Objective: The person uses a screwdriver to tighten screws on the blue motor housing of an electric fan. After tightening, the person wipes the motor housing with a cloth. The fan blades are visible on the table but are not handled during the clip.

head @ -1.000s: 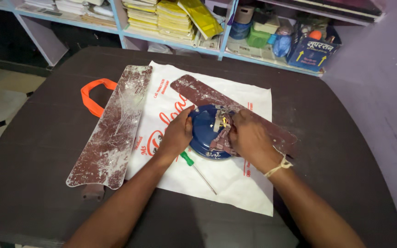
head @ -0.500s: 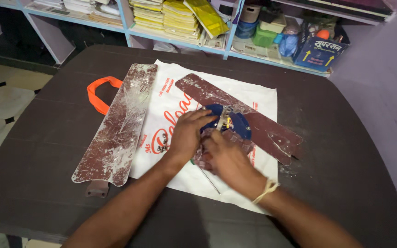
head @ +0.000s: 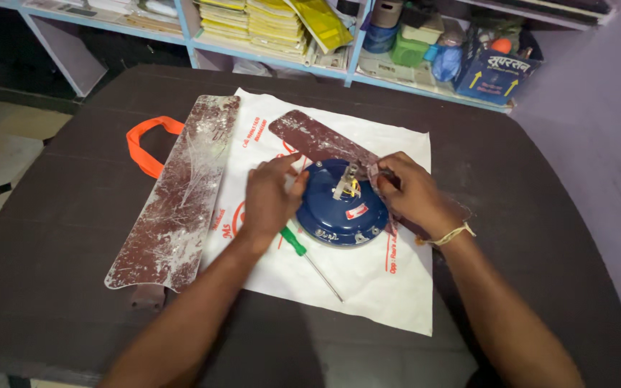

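A round blue fan motor housing (head: 343,205) sits on a white printed cloth bag (head: 368,280) on the dark table (head: 59,287). My left hand (head: 271,194) rests against the housing's left side, index finger stretched out. My right hand (head: 411,190) grips the housing's right edge, where a dusty brown fan blade (head: 310,140) meets it. A metal shaft with yellow wire stands at the housing's top. A green-handled screwdriver (head: 309,259) lies on the bag just below my left hand.
A second dusty brown fan blade (head: 181,194) lies loose at the left, partly over the bag's orange handle (head: 141,144). Behind the table stand blue shelves with stacked papers (head: 260,21), containers and a blue box (head: 501,68).
The blue housing was lifted and tilted half a second ago; now it lies flat on the bag, with my hands spread to either side of it.
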